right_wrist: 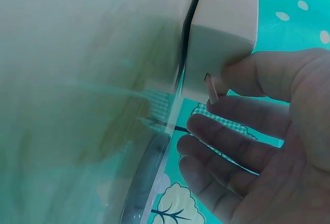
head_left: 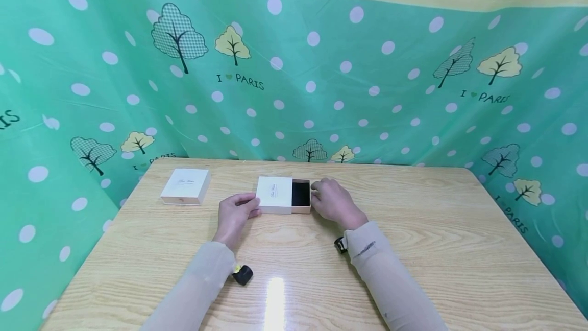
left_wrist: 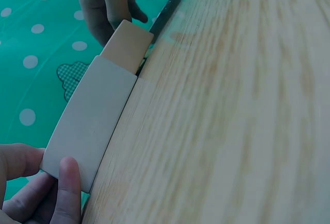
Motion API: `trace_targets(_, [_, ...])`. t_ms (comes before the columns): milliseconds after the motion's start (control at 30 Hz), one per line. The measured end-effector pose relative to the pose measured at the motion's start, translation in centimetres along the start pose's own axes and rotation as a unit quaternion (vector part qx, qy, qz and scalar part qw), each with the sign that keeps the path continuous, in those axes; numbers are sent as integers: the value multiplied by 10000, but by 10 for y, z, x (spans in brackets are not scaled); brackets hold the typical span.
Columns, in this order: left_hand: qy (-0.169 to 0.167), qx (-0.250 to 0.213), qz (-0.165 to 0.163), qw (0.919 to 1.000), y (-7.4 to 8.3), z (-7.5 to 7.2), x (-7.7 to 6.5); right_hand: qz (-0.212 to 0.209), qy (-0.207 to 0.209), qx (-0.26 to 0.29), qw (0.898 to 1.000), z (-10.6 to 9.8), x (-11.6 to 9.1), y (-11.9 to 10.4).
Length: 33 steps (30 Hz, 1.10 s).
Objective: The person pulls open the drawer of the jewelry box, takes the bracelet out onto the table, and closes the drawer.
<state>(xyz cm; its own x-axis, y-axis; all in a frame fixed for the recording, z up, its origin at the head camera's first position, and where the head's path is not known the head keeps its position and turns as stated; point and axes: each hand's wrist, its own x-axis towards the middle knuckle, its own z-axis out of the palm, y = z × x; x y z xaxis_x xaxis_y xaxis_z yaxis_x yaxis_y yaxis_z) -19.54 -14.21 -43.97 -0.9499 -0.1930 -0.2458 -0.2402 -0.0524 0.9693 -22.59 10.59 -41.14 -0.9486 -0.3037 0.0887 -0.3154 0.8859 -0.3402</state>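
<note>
A white slide-out box [head_left: 274, 194] lies on the table with its drawer [head_left: 301, 195] pulled partly out to the right, baring a black inside. My left hand [head_left: 235, 213] grips the left end of the white sleeve [left_wrist: 90, 118], thumb and fingers on its edges. At the drawer's right end is my right hand [head_left: 335, 202]. In the right wrist view, its thumb and index finger are at a small ribbon pull tab [right_wrist: 211, 89] on the drawer's end face, seeming to pinch it. The other fingers of that hand hang loosely bent.
A second white box [head_left: 186, 186], closed, stands on the wooden table [head_left: 413, 249] at the far left. Behind the table hangs a green dotted curtain [head_left: 321, 80] with tree prints, close to the table's back edge.
</note>
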Motion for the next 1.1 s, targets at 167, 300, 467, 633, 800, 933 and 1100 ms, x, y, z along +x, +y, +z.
trace_targets(167, [0, 2, -42, 10000, 0, 0, 0, -22, -8, -6, 10000, 0, 0, -1])
trace_targets(300, [-7, 7, -47, 10000, 1, 0, 0, -61, -7, -11, 10000, 1, 0, 0])
trace_targets(467, [-18, -11, -27, 10000, 0, 0, 1, -102, 10, -68, 9999, 1, 0, -1])
trace_targets(633, [-18, -60, -10, 10000, 1, 0, 0, -143, 8, -106, 9998, 1, 0, -1])
trace_targets(800, [-18, -88, 16, 10000, 0, 0, 0, -126, 0, -187, 9997, 1, 0, -3])
trace_targets(933, [-20, -91, 29, 10000, 0, 0, 0, -113, -6, -225, 9997, 1, -1, -3])
trace_targets(1100, [-22, -92, 22, 10000, 0, 0, 0, -119, -21, -293, 9995, 1, -1, -4])
